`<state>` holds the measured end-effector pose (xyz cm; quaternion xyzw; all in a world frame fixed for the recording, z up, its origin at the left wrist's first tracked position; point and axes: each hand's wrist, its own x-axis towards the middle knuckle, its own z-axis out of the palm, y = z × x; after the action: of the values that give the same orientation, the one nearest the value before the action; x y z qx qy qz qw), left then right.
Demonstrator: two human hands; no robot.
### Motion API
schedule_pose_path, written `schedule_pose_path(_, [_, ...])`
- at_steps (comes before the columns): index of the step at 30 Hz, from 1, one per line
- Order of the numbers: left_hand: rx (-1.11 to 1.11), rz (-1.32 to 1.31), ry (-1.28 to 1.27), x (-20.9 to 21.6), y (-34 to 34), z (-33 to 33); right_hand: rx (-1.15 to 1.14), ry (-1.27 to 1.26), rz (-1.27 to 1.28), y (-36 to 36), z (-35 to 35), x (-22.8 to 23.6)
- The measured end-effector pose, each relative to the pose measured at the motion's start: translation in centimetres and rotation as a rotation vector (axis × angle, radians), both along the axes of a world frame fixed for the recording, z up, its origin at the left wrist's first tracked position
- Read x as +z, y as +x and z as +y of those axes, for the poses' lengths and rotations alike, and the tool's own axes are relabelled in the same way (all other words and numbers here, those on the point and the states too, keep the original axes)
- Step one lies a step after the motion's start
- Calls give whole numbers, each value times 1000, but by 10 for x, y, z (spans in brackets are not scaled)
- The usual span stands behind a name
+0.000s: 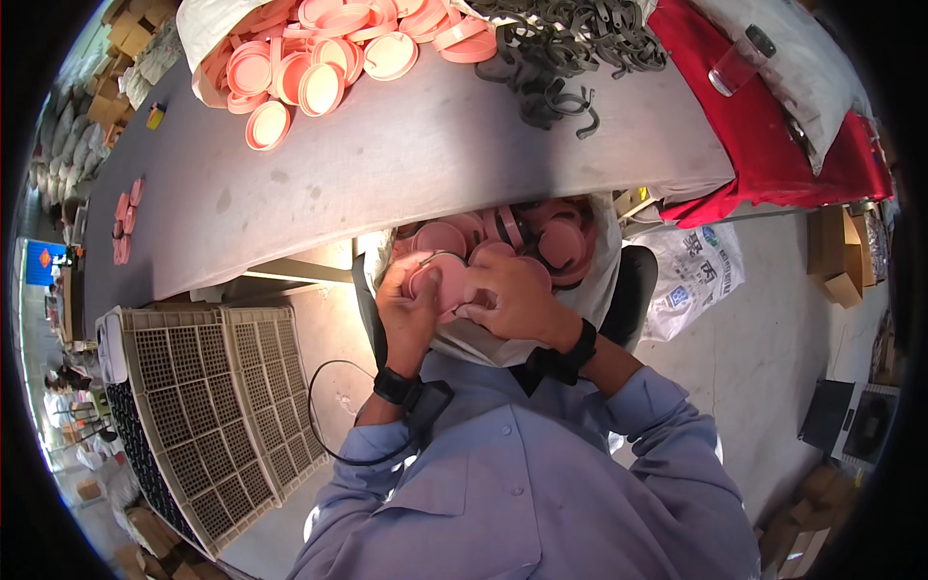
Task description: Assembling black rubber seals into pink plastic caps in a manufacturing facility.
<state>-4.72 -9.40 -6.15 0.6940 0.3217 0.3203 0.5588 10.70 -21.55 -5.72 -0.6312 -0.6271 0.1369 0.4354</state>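
Observation:
Over an open white sack on my lap, I hold a pink round lid (448,282) between both hands. My left hand (408,307) is closed round its left side, with the thumb on its face. My right hand (517,298) pinches at its right edge, fingers bent. A thin dark curved piece shows along the lid's upper rim, and a dark bit by my right fingertips; how they are seated is hidden. Below my hands, the sack (607,275) holds several more pink lids (563,244), some with black curved pieces on them.
Across the grey table (319,184) lie a heap of pink lids (321,89) at the back left and a pile of black curved pieces (556,72). A red cloth (701,126) bears a cup (742,60). Plastic crates (188,406) stand at my left, cardboard boxes (836,251) at right.

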Motion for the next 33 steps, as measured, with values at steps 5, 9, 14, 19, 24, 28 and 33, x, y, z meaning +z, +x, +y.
schedule_pose_path(5, [-18, -17, -81, 16, 4, -9, -154, -176, 665, -15, -12, 4])
schedule_pose_path(9, [-29, 40, 39, -13, 8, -7, -102, 4, 136, -30, -9, -12])
schedule_pose_path(14, [-264, -45, -293, -15, 13, 2, -251, -100, -30, -27, -15, -6])
schedule_pose_path(19, [-410, -454, -1022, -10, 17, 11, -281, -121, -531, -25, -14, 17])
schedule_pose_path(24, [-403, 222, -125, -4, 21, 60, -358, -160, -272, 87, -7, 63])
schedule_pose_path(28, [-253, 178, 78, 67, 39, 116, -749, -84, -290, 185, 5, 56])
schedule_pose_path(33, [71, 362, 706, 82, 97, 227, -550, -98, -468, 217, 41, 25])
